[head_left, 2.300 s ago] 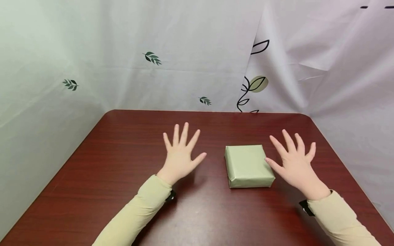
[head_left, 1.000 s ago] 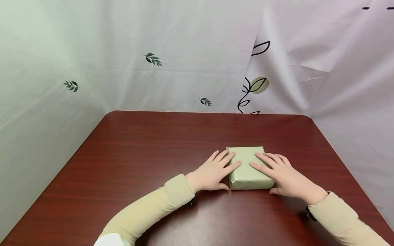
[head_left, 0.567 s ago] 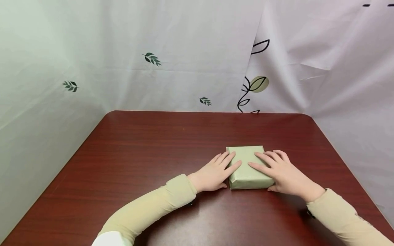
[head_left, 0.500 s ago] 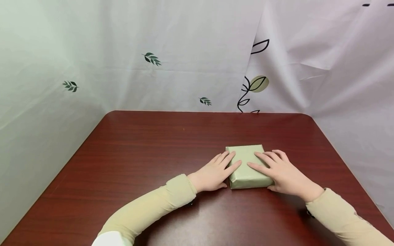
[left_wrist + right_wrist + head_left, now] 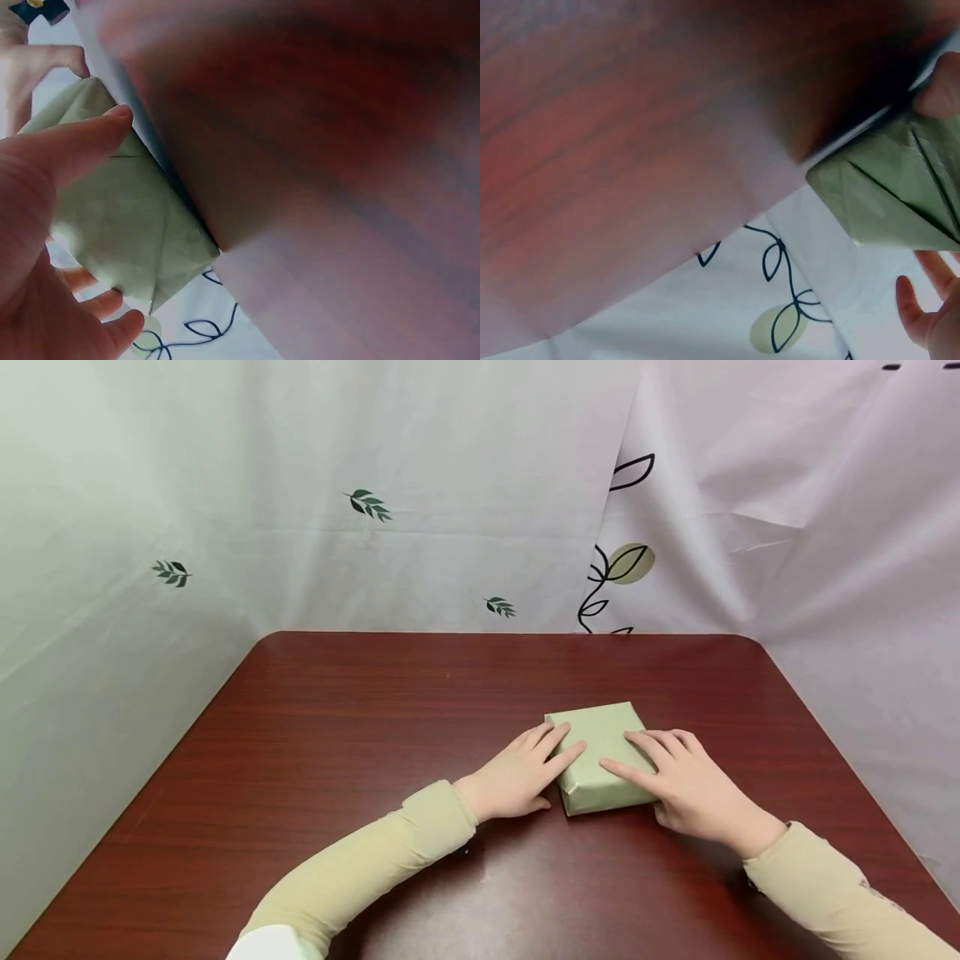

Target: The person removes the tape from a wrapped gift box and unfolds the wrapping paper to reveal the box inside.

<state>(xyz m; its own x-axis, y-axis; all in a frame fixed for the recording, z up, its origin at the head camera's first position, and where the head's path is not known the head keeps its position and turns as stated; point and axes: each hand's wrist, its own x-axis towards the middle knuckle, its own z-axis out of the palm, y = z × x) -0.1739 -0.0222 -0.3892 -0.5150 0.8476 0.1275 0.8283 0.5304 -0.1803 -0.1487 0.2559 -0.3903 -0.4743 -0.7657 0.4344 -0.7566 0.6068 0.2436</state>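
A square, flat box (image 5: 603, 747) wrapped in pale green paper sits turned slightly askew on the table, right of centre in the head view. My left hand (image 5: 517, 777) holds its left side, with fingertips over the top and the thumb low at the near left. From the opposite side my right hand (image 5: 697, 789) holds it, fingers spread over the top and the thumb partly hidden beside the near right corner. Folded paper shows on the box (image 5: 120, 217) between the left thumb and fingers in the left wrist view. In the right wrist view, the wrapped box (image 5: 885, 195) is cut off.
The dark reddish wooden table (image 5: 360, 710) has rounded far corners. Behind and beside it hang pale curtains (image 5: 465, 460) printed with leaves. Beige sleeves (image 5: 375, 852) cover both forearms, which cross the near part of the table.
Both hands came from raised and spread to rest on the box about a second ago. Since then the box has turned counterclockwise, its right side moving away, with the hands following slightly.
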